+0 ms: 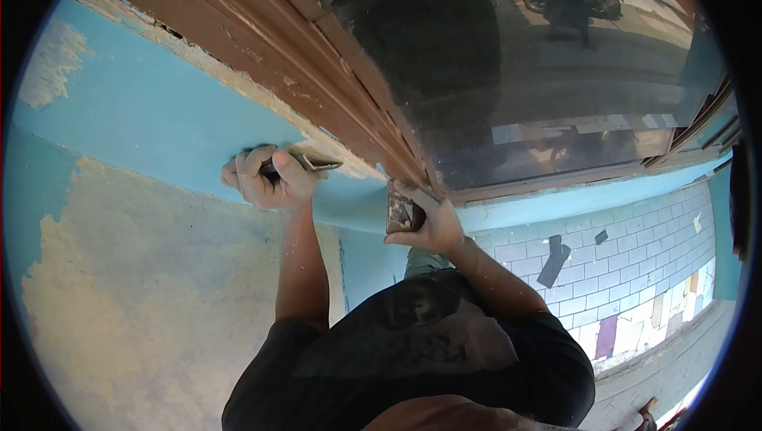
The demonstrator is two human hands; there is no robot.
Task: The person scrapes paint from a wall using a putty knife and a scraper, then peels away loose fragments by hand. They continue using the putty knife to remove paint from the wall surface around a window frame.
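Scraper handle: I can't see it; my left hand [266, 179] wraps it fully, only the blade of the scraper [316, 163] shows.
Block underside: my right hand [425, 221] covers the far side of the dark block [402, 213]; I can't tell what it is.
Window glass [516, 74]: reflections blur it; the motorbike shape at the top is cut by the edge.
Floor scraps [553, 264]: too small to identify.
Lower right corner: cut off by the lens rim.

Two hands — left hand [268, 177], right hand [432, 225], one scraper [313, 163], one dark block [402, 213], one window frame [317, 74], one glass pane [516, 58]
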